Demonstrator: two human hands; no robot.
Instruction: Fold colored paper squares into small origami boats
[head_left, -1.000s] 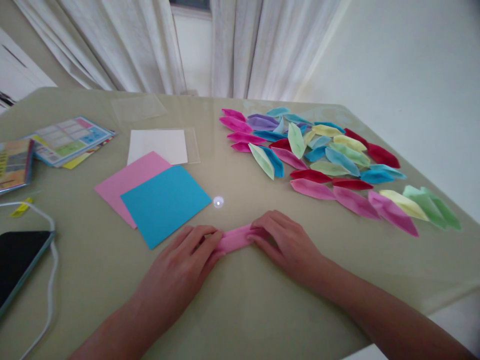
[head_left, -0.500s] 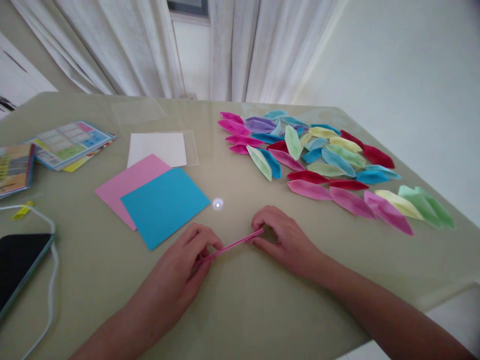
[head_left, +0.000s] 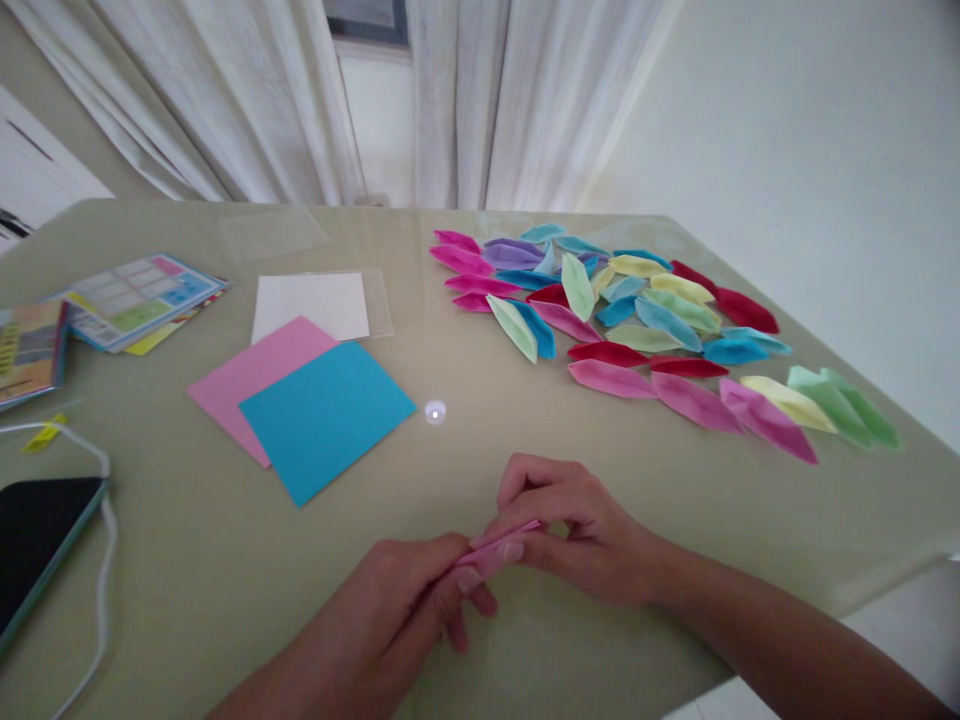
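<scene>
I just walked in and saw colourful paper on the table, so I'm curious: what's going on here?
Someone's left hand and right hand together grip a narrow, folded strip of pink paper over the near part of the pale greenish table. Farther left, a flat blue paper sheet partly covers a flat pink paper sheet. Many folded, pointed paper pieces in several colours lie spread across the far right.

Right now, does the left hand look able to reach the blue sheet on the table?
Probably yes: the blue sheet lies just beyond the left hand, overlapping the pink sheet, and nothing covers it. That hand is gripping the folded pink paper, though, so it may need to let go first.
</scene>
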